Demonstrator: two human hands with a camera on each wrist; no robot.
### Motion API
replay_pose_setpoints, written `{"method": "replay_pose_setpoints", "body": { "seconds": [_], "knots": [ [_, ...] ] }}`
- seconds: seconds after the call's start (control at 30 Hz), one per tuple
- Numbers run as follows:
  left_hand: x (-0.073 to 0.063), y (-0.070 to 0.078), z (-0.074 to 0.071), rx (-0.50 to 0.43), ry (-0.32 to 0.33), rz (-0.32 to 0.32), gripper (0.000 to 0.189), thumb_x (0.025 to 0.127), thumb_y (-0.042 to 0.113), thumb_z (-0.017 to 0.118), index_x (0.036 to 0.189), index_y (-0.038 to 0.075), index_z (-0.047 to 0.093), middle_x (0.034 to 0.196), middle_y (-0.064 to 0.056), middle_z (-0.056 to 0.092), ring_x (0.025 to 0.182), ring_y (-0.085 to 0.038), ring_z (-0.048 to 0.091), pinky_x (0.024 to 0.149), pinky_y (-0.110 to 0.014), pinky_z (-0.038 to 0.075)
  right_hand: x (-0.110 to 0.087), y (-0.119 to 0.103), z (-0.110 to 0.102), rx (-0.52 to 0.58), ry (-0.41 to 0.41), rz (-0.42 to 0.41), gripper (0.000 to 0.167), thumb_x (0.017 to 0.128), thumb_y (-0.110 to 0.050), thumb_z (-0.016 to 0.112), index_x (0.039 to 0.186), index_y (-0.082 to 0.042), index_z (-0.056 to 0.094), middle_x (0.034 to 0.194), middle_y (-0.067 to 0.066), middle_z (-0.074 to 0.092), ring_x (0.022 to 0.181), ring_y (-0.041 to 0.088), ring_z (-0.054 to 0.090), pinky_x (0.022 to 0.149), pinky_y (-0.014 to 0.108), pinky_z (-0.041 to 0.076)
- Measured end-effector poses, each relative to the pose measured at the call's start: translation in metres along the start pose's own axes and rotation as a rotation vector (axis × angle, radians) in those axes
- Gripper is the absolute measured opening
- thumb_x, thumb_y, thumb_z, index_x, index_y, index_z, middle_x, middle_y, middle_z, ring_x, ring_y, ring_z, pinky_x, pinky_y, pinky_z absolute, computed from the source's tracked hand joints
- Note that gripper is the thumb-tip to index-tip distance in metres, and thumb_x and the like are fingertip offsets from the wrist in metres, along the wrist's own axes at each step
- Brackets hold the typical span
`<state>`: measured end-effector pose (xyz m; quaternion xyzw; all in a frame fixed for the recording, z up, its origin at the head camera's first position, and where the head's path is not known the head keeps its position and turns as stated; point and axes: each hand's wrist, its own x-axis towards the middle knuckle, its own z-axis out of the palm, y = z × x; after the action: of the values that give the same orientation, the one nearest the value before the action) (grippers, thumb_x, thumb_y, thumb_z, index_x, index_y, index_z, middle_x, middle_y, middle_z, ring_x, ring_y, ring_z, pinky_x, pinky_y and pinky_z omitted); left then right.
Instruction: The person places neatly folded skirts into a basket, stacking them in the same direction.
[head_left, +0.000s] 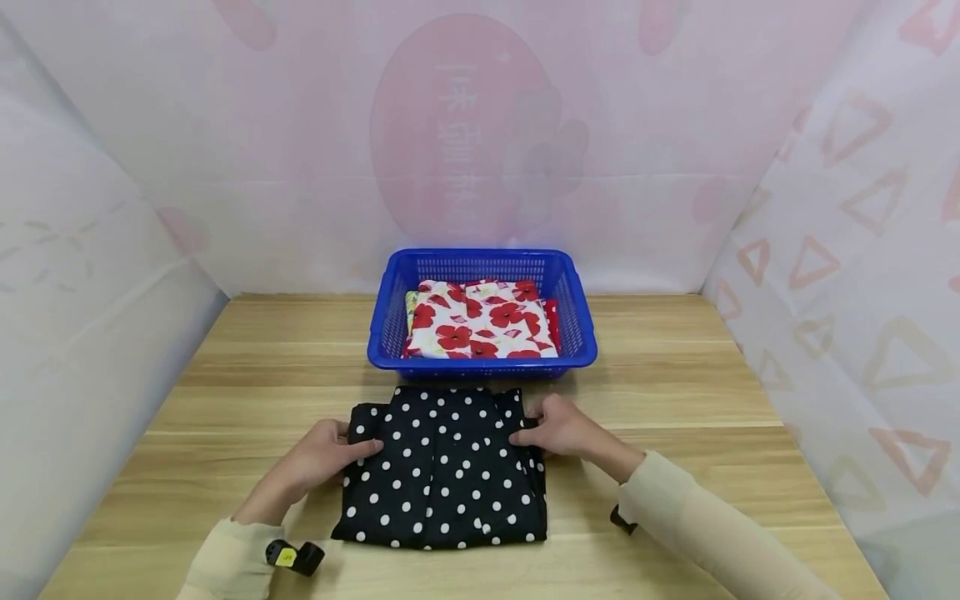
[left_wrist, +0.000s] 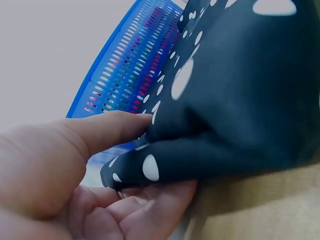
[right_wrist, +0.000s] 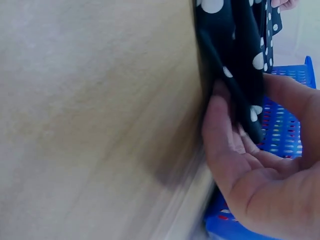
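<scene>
A folded black garment with white polka dots (head_left: 450,475) lies on the table in front of the basket. At its left side the left hand (head_left: 324,457) grips the edge, thumb on top and fingers underneath, as the left wrist view shows. On the opposite side the right hand (head_left: 564,429) pinches the far right edge between thumb and fingers. Folded layers of the cloth (right_wrist: 235,60) appear between the right thumb and fingers in the right wrist view. What kind of garment it is cannot be told.
A blue plastic basket (head_left: 382,325) stands behind the garment, near the back wall. Inside it lies folded white cloth with red flowers (head_left: 480,321), over red and yellow pieces. White printed sheets (head_left: 300,125) enclose the wooden table (head_left: 652,375) at the back and sides.
</scene>
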<state>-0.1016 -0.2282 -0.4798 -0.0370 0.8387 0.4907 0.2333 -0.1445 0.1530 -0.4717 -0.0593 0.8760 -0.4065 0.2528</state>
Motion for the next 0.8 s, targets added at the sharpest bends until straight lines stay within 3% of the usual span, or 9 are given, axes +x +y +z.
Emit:
{"method": "replay_pose_setpoints", "body": {
  "seconds": [0.1,0.27,0.43,0.57,0.8],
  "knots": [
    [-0.002,-0.004,0.000,-0.053,-0.034,0.012,0.048,0.102,0.028,0.071,0.125,-0.013,0.063,0.096,-0.013,0.081,0.082,-0.019,0.076,0.070,-0.035,0.065,-0.001,0.003,0.000,0.042,-0.016,-0.011,0.030,0.091,-0.025,0.084,0.075,-0.010,0.064,0.069,-0.003,0.064,0.063,0.012,0.060,0.057,0.024,0.050],
    [-0.008,-0.007,0.002,-0.114,-0.070,0.020,0.055,0.101,0.028,0.072,0.131,-0.016,0.058,0.103,-0.017,0.081,0.088,-0.023,0.079,0.076,-0.039,0.067,-0.003,0.006,-0.003,0.095,-0.062,-0.001,0.019,0.092,-0.024,0.082,0.097,-0.007,0.077,0.089,0.001,0.077,0.078,0.012,0.069,0.068,0.030,0.062],
    [-0.017,-0.007,0.007,-0.147,-0.085,0.004,0.062,0.100,0.030,0.074,0.135,-0.018,0.054,0.105,-0.017,0.081,0.091,-0.024,0.080,0.079,-0.039,0.067,-0.009,0.005,-0.004,0.116,-0.083,0.014,0.021,0.092,-0.022,0.082,0.104,-0.006,0.076,0.092,0.003,0.078,0.081,0.013,0.069,0.070,0.031,0.063],
    [-0.029,-0.004,0.009,-0.154,-0.096,0.014,0.065,0.099,0.030,0.076,0.136,-0.019,0.053,0.106,-0.017,0.080,0.092,-0.024,0.080,0.079,-0.037,0.067,-0.017,0.003,-0.005,0.117,-0.099,-0.024,0.021,0.091,-0.022,0.083,0.101,-0.006,0.075,0.091,0.002,0.078,0.080,0.012,0.067,0.068,0.029,0.061],
    [-0.050,0.010,0.007,-0.106,-0.082,0.037,0.064,0.099,0.034,0.075,0.135,-0.015,0.055,0.105,-0.013,0.081,0.093,-0.020,0.076,0.079,-0.028,0.061,-0.032,-0.009,-0.012,0.072,-0.111,-0.072,0.022,0.090,-0.024,0.084,0.105,-0.009,0.077,0.091,0.000,0.077,0.082,0.013,0.064,0.068,0.027,0.054]
  ]
}}
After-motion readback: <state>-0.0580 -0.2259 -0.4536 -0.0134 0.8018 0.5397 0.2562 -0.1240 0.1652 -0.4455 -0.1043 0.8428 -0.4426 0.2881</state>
